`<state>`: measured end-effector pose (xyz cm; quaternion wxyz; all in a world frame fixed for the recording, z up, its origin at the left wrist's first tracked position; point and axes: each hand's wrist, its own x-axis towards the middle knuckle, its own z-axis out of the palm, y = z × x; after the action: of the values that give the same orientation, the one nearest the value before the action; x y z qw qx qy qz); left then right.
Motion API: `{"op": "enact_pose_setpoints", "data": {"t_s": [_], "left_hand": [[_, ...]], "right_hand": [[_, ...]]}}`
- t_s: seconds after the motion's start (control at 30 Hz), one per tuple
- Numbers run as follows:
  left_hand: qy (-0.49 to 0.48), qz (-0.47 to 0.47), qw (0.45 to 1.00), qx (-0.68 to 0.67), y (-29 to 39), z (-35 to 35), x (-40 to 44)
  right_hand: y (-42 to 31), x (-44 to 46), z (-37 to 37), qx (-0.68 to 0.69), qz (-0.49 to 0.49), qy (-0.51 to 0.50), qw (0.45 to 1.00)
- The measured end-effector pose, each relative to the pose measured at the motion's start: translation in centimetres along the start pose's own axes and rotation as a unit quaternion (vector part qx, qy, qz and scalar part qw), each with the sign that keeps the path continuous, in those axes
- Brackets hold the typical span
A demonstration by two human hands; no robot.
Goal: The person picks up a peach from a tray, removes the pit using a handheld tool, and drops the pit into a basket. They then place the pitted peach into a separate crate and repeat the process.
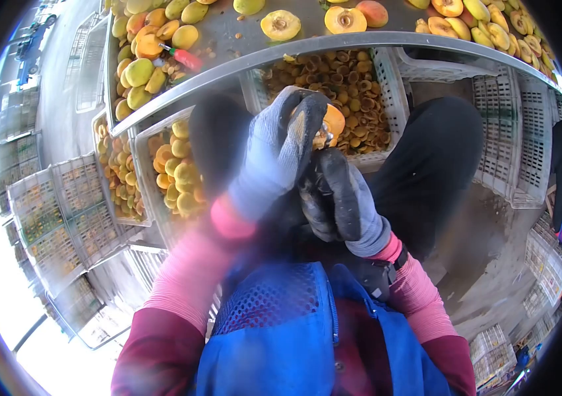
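Note:
My left hand (284, 132), in a grey glove with dark, stained fingers, is wrapped round a yellow-orange peach half (333, 124). Just below it, my right hand (340, 198), gloved in grey and black, is closed in a fist. A shiny metal tip (322, 137) shows between the fist and the peach, apparently from a hand tool whose handle is hidden by the fingers. Both hands meet over my lap, in front of the metal table edge. Under them a crate (396, 99) holds many hollowed peach halves (360, 112).
On the metal table (228, 30) lie whole and halved peaches (281, 25) and a red-handled tool (185, 58). Crates of peaches (179, 168) stand to the left of my knees. Stacked plastic crates (515, 132) stand at right, more crates (57, 224) at left.

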<state>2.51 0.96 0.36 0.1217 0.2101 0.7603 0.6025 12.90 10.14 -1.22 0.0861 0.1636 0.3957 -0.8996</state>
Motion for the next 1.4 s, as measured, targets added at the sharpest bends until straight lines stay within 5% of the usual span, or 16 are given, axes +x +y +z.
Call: {"op": "enact_pose_setpoints", "data": {"t_s": [0.13, 0.3, 0.5, 0.63, 0.67, 0.77, 0.87, 0.97, 1.07, 1.17, 1.3, 1.4], "left_hand": [[-0.052, -0.015, 0.997, 0.057, -0.6, -0.9, 0.2], [-0.047, 0.039, 0.985, 0.162, -1.6, -1.3, -0.5], [-0.064, -0.033, 0.990, 0.123, -1.4, -1.8, -1.2], [-0.072, 0.074, 0.970, 0.222, -2.5, -2.3, -1.4], [-0.078, 0.083, 0.964, 0.239, -2.7, -2.3, -1.4], [-0.101, -0.104, 0.986, 0.081, -2.8, -2.0, -1.7], [-0.066, -0.046, 0.987, 0.140, -3.8, -1.6, -2.7], [-0.030, -0.005, 0.987, 0.160, -4.3, -1.3, -3.4], [-0.031, 0.039, 0.975, 0.217, -4.3, -1.4, -2.8], [-0.051, 0.084, 0.977, 0.188, -3.8, -1.5, -2.4], [-0.068, -0.086, 0.993, -0.039, -4.4, -1.0, -3.0], [-0.036, -0.233, 0.929, -0.286, -4.4, -0.5, -4.1]], "right_hand": [[-1.8, -0.2, -0.3, 0.185, 0.248, -0.052, 0.950], [-0.7, 0.0, -0.5, 0.242, 0.301, -0.042, 0.922], [-0.5, 0.0, -0.5, 0.236, 0.307, -0.069, 0.919], [0.2, -0.1, -0.9, 0.350, 0.329, -0.120, 0.869], [0.2, -0.2, -0.9, 0.320, 0.327, -0.107, 0.882], [0.3, -0.5, -1.0, 0.240, 0.325, -0.053, 0.913], [1.3, -0.3, -1.0, 0.166, 0.334, 0.022, 0.928], [0.8, -0.6, -0.4, 0.128, 0.323, -0.006, 0.938], [1.7, 0.0, -2.3, 0.326, 0.357, -0.146, 0.863], [1.7, 0.0, -2.3, 0.443, 0.381, -0.193, 0.788], [2.1, -0.2, -2.1, 0.481, 0.350, -0.223, 0.772], [2.4, -0.2, -2.1, 0.448, 0.337, -0.229, 0.796]]}}
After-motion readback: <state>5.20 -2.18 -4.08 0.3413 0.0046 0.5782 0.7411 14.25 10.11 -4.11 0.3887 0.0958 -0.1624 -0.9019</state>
